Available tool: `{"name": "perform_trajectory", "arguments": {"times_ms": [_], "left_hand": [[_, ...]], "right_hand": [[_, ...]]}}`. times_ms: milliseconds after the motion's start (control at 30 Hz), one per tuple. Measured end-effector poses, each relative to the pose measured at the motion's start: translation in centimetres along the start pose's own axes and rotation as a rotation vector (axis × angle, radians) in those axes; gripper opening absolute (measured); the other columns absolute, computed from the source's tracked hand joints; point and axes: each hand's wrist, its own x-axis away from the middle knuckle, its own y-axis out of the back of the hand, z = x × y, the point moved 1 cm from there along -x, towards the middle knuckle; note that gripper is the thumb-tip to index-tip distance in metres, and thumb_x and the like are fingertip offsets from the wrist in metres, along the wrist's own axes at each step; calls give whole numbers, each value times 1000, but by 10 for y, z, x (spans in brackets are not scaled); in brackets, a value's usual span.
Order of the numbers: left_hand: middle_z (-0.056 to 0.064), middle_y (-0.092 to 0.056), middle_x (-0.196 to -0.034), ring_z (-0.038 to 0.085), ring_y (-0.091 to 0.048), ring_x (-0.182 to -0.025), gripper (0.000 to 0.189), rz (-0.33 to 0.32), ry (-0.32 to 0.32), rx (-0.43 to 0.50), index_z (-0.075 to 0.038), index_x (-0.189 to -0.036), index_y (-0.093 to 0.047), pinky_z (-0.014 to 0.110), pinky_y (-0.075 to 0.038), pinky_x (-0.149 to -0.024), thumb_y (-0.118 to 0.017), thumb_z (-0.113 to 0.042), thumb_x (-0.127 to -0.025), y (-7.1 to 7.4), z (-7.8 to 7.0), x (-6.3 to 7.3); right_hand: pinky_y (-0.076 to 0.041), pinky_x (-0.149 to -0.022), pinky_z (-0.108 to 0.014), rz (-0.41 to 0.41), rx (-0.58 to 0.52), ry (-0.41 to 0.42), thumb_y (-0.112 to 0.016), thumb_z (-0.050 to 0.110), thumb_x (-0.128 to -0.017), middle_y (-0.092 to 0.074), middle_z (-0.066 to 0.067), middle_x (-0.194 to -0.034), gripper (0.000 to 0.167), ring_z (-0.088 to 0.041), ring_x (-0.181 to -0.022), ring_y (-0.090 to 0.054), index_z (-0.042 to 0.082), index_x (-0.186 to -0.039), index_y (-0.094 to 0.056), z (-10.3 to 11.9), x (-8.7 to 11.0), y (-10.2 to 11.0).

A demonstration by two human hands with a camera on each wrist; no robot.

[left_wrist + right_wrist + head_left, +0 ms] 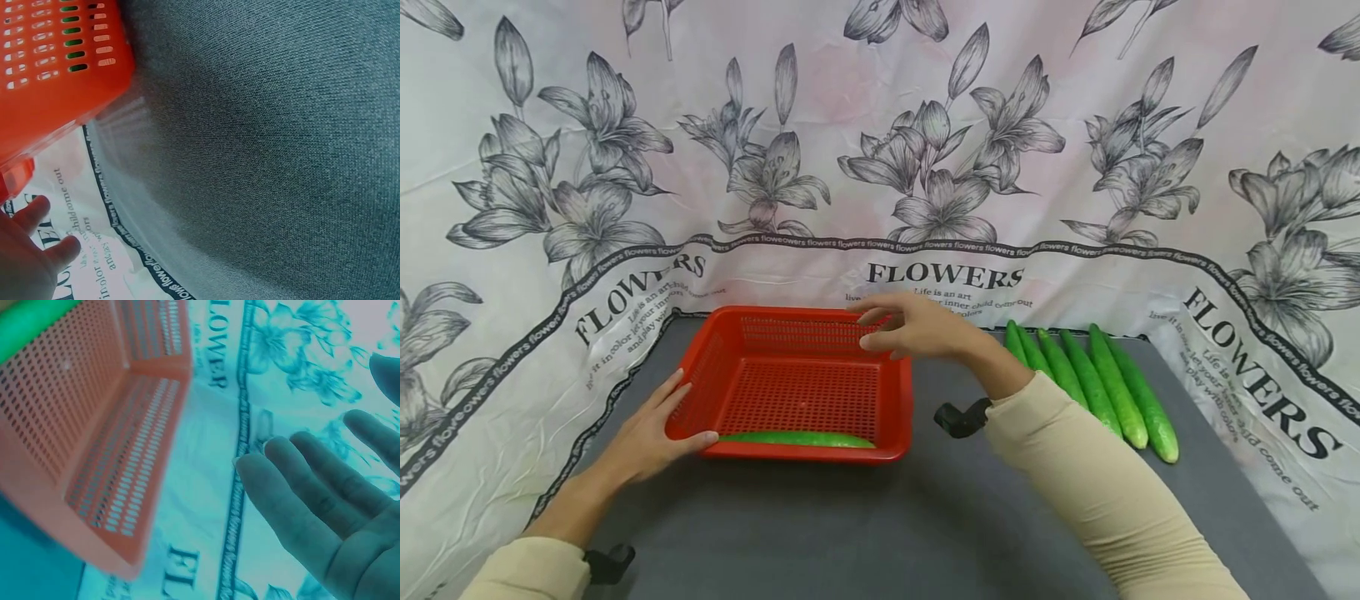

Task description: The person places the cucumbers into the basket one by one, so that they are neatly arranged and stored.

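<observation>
Grey table (880, 533) up front, with the left hand (651, 433) at the near-left corner of a red plastic basket (805, 392), fingers spread, thumb on the rim. Basket's rectangular, kinda glossy and full of little slots, sitting left of centre with one bright green cucumber (797, 438) lying along its near wall. Right hand (917, 327) hovers above the right side, fingers loosely parted. Further right, six long slim cucumbers (1091, 383) line up, paler at their near tips, flowery curtain (940, 208) behind.

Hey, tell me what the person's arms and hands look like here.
A plain, slightly wrinkled cream fabric sleeve shows on each arm. A small, curved black attachment juts out beside each cuff. The left hand and right hand show no glove or ring.
</observation>
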Motion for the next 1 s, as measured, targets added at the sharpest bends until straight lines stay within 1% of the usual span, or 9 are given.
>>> {"name": "perform_trajectory", "arguments": {"times_ms": [200,333,500,600,733,1000], "left_hand": [[16,-17,-157,46,-33,-123,97,-7,-12,-8,2,-148,-31,64,-39,-88,-69,-56,-80,0,-2,-1],[15,-18,-157,45,-35,-121,95,-15,-25,-21,2,-147,-33,63,-41,-87,-69,-55,-81,0,-3,-2],[17,-18,-156,45,-35,-122,94,-12,-25,-39,3,-146,-35,64,-41,-87,-68,-57,-81,-1,-1,-1],[18,-17,-156,47,-34,-122,94,0,-16,-43,2,-146,-36,65,-42,-85,-67,-58,-81,-1,0,0],[17,-15,-157,48,-32,-122,90,10,-18,-42,-1,-146,-38,65,-44,-83,-66,-58,-82,-1,-1,0],[16,-15,-157,48,-31,-126,89,0,-33,-51,5,-144,-39,68,-35,-90,-67,-54,-83,-2,-3,1]], "right_hand": [[-54,-78,-44,-129,-1,10,-68,21,-91,-56,-5,-130,51,-22,-105,-61,22,-140,-53,3,33,22],[-54,-79,-44,-194,-12,2,-69,19,-91,-54,-7,-132,53,-24,-108,-60,20,-141,-51,1,57,34],[-52,-82,-45,-236,-30,-24,-70,18,-90,-52,-10,-134,57,-27,-111,-58,17,-143,-48,-10,80,46],[-53,-82,-44,-243,-35,-16,-69,17,-91,-51,-13,-135,59,-29,-113,-57,15,-145,-45,-18,92,53],[-53,-82,-42,-267,-32,7,-68,17,-92,-49,-15,-137,60,-31,-116,-55,13,-147,-42,-22,110,61],[-53,-82,-43,-379,-35,-5,-67,16,-93,-48,-16,-138,59,-29,-117,-54,12,-147,-42,-33,143,76]]}}
